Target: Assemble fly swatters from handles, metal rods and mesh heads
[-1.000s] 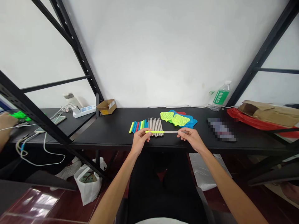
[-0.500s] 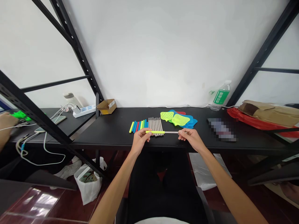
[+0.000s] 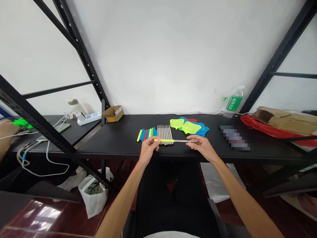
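Note:
My left hand (image 3: 148, 147) is closed on the yellow grip of a thin metal rod (image 3: 173, 140), held level just above the black table (image 3: 119, 138). My right hand (image 3: 201, 145) pinches the rod's bare metal end. Just behind lie a row of coloured grips (image 3: 146, 133) and a row of grey rods (image 3: 164, 131). Farther back to the right sits a pile of yellow-green and blue mesh swatter heads (image 3: 190, 127).
A small cardboard box (image 3: 113, 113) stands at the table's back left and a water bottle (image 3: 233, 102) at back right. A red tray with brown packaging (image 3: 279, 123) lies at the right. Another person's hand (image 3: 5, 130) works at the left table among cables.
My right hand has shifted slightly along the rod's metal end; the left hand and the rod have stayed nearly still.

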{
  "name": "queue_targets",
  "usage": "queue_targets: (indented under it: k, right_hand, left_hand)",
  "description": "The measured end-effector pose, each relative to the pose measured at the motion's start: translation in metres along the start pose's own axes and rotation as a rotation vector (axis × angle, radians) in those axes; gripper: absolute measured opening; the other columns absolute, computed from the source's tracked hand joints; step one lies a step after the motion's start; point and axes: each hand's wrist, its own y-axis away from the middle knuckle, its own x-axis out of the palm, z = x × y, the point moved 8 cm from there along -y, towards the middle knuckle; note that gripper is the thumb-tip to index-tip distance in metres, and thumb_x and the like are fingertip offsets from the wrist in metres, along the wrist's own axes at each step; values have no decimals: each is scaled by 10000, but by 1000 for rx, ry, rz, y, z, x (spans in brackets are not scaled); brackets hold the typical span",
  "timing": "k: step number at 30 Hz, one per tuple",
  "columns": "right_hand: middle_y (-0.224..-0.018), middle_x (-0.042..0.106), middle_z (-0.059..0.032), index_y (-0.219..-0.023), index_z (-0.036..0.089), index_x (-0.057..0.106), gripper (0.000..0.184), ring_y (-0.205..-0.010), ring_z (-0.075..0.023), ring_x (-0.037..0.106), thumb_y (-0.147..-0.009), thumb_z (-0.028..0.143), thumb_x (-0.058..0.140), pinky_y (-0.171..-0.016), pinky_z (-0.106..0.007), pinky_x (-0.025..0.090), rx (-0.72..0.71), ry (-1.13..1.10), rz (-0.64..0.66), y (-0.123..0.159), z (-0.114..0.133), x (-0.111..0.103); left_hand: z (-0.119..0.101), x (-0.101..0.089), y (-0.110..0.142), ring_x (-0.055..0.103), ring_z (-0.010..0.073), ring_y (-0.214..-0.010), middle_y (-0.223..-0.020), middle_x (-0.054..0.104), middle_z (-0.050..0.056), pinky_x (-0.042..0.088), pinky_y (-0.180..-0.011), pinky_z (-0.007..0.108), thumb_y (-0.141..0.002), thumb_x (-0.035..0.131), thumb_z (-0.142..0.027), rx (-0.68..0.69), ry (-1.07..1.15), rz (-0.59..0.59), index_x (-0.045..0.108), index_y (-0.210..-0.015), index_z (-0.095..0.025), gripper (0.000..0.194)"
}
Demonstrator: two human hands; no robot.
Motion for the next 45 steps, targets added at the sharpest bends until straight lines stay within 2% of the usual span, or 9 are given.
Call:
queue_targets:
  k: [4,13,27,30,33,39,45]
  right_hand:
    - [-837,736,-71,-957,195,709,366,-661,-174,594,-735,473,795,-611,-311,478,-5,-1,-11,-1,-2,-1]
    - [-782,738,-70,-880,193,729,335,-664,-180,597,-793,516,730,-609,-308,462,-1,56,0,0,0,1]
    - [-720,726,-67,-754,195,728,372,-651,-183,602,-848,549,666,-625,-310,460,-14,102,19,0,0,2]
    - [-762,737,-62,-898,203,739,326,-658,-179,601,-845,520,684,-622,-305,460,-24,54,29,1,1,3]
    - [-845,748,-57,-1118,221,687,406,-671,-178,605,-804,473,746,-635,-308,473,-18,-3,39,1,1,3]
    - [-815,721,-48,-954,203,709,343,-642,-171,596,-741,457,799,-614,-313,471,-27,3,18,-1,-2,2]
    - [-831,751,-80,-944,190,729,324,-670,-181,611,-774,464,764,-622,-311,484,-14,31,24,-1,-2,2]
  left_hand:
    - [-1,0,0,613,159,-648,-558,585,-9,428,-523,228,-780,753,-340,5,2,-2,730,-919,-154,234]
    - [-2,1,1,595,152,-627,-560,582,-10,436,-524,233,-778,754,-347,8,-6,4,731,-929,-152,247]
    - [-3,1,1,604,158,-625,-538,562,-19,438,-538,243,-777,754,-346,10,-16,12,730,-920,-156,239]
    - [-2,1,1,617,164,-646,-557,580,-9,432,-534,240,-780,753,-338,5,3,7,731,-917,-158,227]
    - [-1,0,1,624,165,-671,-574,600,-1,425,-530,228,-783,754,-332,3,15,-2,731,-916,-158,220]
    - [-1,0,0,595,143,-626,-619,636,13,428,-526,229,-786,754,-334,7,18,6,733,-927,-153,230]
    - [-1,0,0,600,149,-649,-567,582,-8,438,-530,221,-795,752,-335,18,7,25,733,-930,-154,227]
